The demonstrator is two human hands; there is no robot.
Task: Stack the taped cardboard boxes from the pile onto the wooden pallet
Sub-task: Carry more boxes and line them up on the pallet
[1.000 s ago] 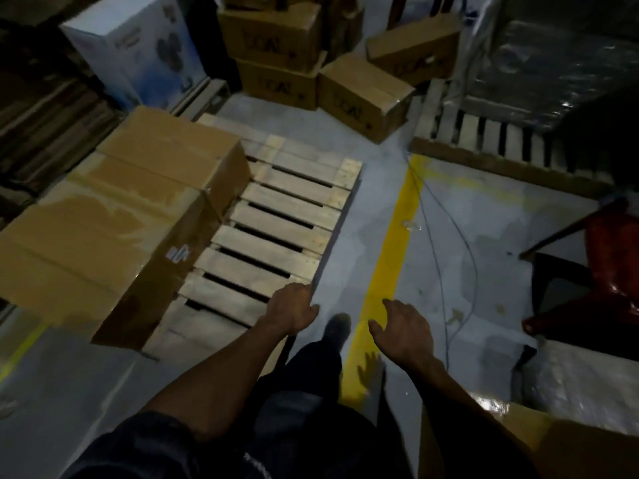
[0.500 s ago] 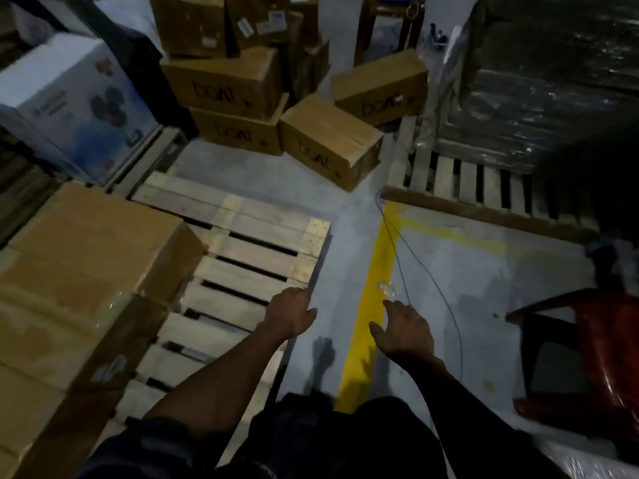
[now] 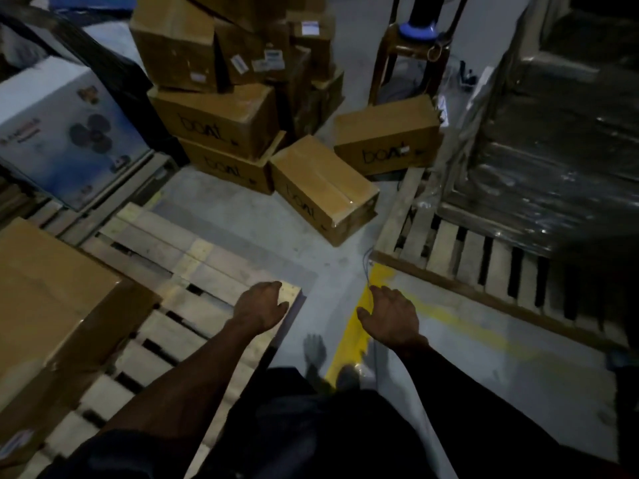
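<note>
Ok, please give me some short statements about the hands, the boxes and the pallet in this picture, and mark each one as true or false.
1. Both hands, left hand and right hand, hold nothing. True.
2. A large cardboard box lies on the wooden pallet. True.
3. The wooden pallet is fully covered with boxes. False: many slats are bare.
4. The yellow floor line runs under the left hand. False: it lies under the right hand.
5. The nearest box of the pile stands on the pallet. False: it is on the floor.

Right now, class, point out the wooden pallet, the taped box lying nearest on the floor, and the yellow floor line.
wooden pallet [image 3: 193, 257]: head view, a bare top slat.
taped box [image 3: 323, 183]: head view, its taped top face.
yellow floor line [image 3: 351, 344]: head view, the painted stripe between the hands.
</note>
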